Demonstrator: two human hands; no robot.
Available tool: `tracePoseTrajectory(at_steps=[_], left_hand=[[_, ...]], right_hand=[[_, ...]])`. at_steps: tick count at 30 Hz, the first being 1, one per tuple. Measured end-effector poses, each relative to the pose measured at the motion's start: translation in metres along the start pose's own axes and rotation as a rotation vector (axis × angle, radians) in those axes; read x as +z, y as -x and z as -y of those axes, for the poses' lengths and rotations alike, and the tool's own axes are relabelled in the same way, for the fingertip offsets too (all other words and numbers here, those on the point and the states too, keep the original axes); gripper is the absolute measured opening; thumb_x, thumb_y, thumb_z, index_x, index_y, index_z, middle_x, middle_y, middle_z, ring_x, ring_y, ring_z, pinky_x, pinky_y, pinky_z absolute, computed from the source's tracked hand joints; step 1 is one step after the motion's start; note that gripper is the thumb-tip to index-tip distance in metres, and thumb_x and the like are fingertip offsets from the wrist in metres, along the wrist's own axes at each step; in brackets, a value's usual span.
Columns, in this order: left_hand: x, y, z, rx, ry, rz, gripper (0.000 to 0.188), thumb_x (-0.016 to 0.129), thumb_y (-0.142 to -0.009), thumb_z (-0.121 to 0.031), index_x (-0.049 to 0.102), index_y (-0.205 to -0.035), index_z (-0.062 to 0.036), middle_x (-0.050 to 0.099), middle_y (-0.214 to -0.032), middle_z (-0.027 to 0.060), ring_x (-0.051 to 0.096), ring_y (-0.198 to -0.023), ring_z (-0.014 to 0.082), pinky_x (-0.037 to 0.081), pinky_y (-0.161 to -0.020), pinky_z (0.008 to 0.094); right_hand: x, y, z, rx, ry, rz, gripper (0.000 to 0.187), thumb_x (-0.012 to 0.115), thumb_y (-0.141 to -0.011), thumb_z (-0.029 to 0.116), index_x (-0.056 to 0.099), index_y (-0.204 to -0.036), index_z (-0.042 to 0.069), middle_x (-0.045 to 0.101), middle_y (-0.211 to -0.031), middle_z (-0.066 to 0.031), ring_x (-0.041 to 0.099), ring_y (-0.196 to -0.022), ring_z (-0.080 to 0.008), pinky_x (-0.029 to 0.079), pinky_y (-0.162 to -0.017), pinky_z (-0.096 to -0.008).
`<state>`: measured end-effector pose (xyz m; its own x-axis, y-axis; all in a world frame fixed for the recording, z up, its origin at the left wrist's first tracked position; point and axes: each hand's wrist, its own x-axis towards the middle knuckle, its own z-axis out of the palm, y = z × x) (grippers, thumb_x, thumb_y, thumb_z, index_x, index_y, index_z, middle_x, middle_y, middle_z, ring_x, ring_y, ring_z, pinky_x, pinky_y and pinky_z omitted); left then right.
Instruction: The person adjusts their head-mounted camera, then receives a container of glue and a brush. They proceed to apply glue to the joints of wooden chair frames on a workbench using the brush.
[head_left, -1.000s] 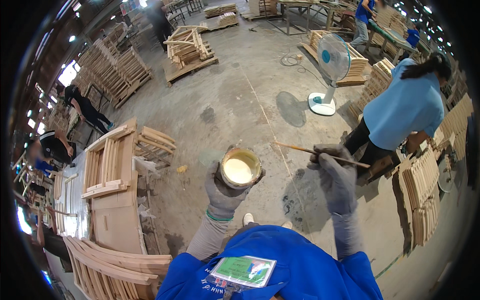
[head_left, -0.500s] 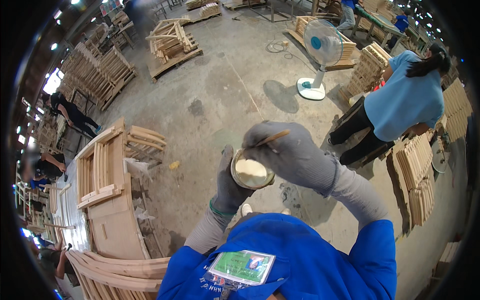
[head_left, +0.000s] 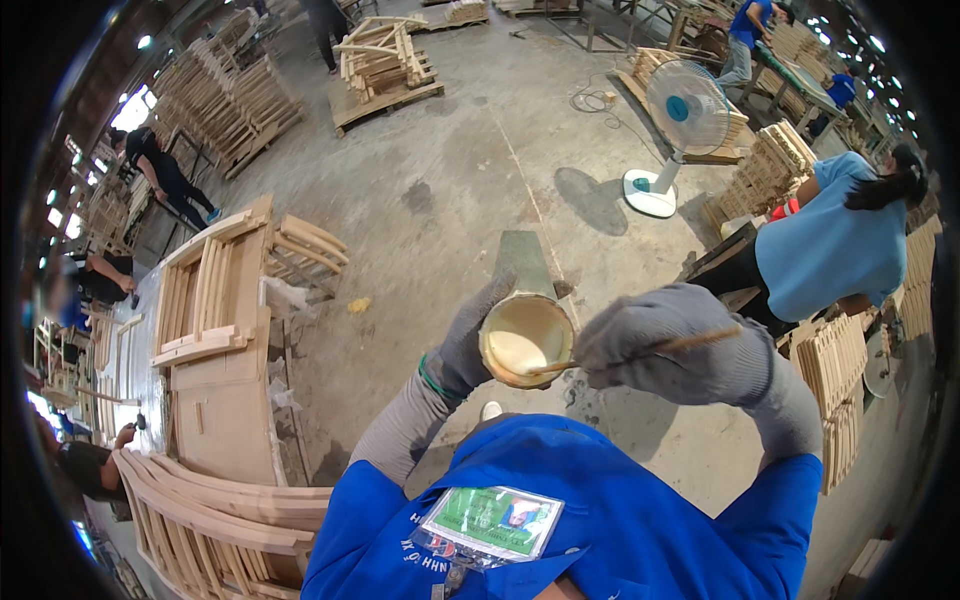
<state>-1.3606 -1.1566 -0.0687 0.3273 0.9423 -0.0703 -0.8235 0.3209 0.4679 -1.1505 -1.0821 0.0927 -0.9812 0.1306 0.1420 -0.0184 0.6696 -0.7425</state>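
Note:
In grey knit gloves, both my hands are raised in front of my chest. My left hand [head_left: 468, 335] is wrapped round the left side of a small round pot [head_left: 528, 340], which holds a cream-coloured paste or liquid. A thin wooden stick [head_left: 700, 341] is gripped in my right hand [head_left: 672, 345], to the right of the pot. One end of the stick reaches over the pot's near rim toward the cream contents; the other end sticks out past my knuckles. Whether the stick ends in bristles, I cannot make out.
At left, wooden frames [head_left: 205, 290] lie on a workbench [head_left: 225, 410], with curved wooden pieces [head_left: 220, 510] nearer me. A pedestal fan [head_left: 655, 190] stands ahead right. A person in light blue [head_left: 830, 235] bends beside stacked wooden parts [head_left: 832, 370]. A pallet of frames [head_left: 385, 90] is ahead.
My right hand has moved right and down from above the pot, uncovering its opening. The pot has shifted slightly right. The view has turned a little, moving the surroundings.

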Motion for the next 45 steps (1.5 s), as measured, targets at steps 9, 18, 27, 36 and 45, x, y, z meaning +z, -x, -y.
tracePoseTrajectory(at_steps=[9, 18, 27, 36, 45], left_hand=[[0.015, -0.007, 0.009, 0.287, -0.678, -0.023, 0.059, 0.027, -0.095, -0.045, 0.039, -0.128, 0.0023, 0.048, -0.125, 0.0186, 0.052, -0.111, 0.0269, 0.043, -0.097, 0.0377], [0.011, 0.002, 0.002, 0.508, -0.037, -0.224, 0.07, 0.031, -0.09, -0.058, 0.046, -0.122, 0.002, 0.054, -0.116, 0.0186, 0.055, -0.108, 0.0295, 0.045, -0.093, 0.0414], [-0.011, 0.008, 0.015, 0.83, -0.245, -0.377, 0.061, 0.029, -0.093, -0.053, 0.046, -0.122, -0.0023, 0.054, -0.115, 0.0138, 0.054, -0.106, 0.0267, 0.046, -0.092, 0.0411], [0.018, 0.015, -0.007, 0.339, 0.059, -0.322, 0.063, 0.033, -0.091, -0.054, 0.046, -0.123, -0.0017, 0.054, -0.117, 0.0159, 0.054, -0.108, 0.0291, 0.047, -0.092, 0.0425], [0.013, 0.019, -0.009, 0.333, -0.186, -0.226, 0.061, 0.032, -0.093, -0.048, 0.048, -0.121, 0.004, 0.056, -0.117, 0.0182, 0.056, -0.106, 0.0284, 0.047, -0.091, 0.0405]], right_hand=[[0.015, -0.018, -0.027, -0.094, 0.302, -0.35, 0.011, 0.059, -0.08, 0.007, 0.054, -0.089, 0.01, 0.059, -0.081, -0.0059, 0.061, -0.076, -0.0241, 0.048, -0.065, -0.0344], [0.039, -0.025, -0.044, 0.261, 0.084, -0.589, 0.017, 0.065, -0.082, 0.016, 0.054, -0.085, 0.004, 0.062, -0.068, -0.0091, 0.063, -0.063, -0.0194, 0.048, -0.056, -0.03], [0.089, -0.022, -0.023, 0.34, -0.563, -0.941, 0.018, 0.067, -0.082, 0.009, 0.053, -0.081, -0.002, 0.063, -0.067, -0.0099, 0.061, -0.061, -0.0095, 0.049, -0.052, -0.0208], [0.059, -0.02, -0.042, -0.071, 0.48, -0.737, 0.022, 0.075, -0.074, 0.017, 0.057, -0.076, 0.005, 0.059, -0.06, -0.0043, 0.059, -0.053, -0.0185, 0.045, -0.049, -0.0284], [0.053, -0.002, -0.031, 0.065, 0.31, -0.486, 0.019, 0.075, -0.069, 0.008, 0.059, -0.079, 0.01, 0.061, -0.084, -0.0042, 0.061, -0.074, -0.02, 0.048, -0.064, -0.0302]])
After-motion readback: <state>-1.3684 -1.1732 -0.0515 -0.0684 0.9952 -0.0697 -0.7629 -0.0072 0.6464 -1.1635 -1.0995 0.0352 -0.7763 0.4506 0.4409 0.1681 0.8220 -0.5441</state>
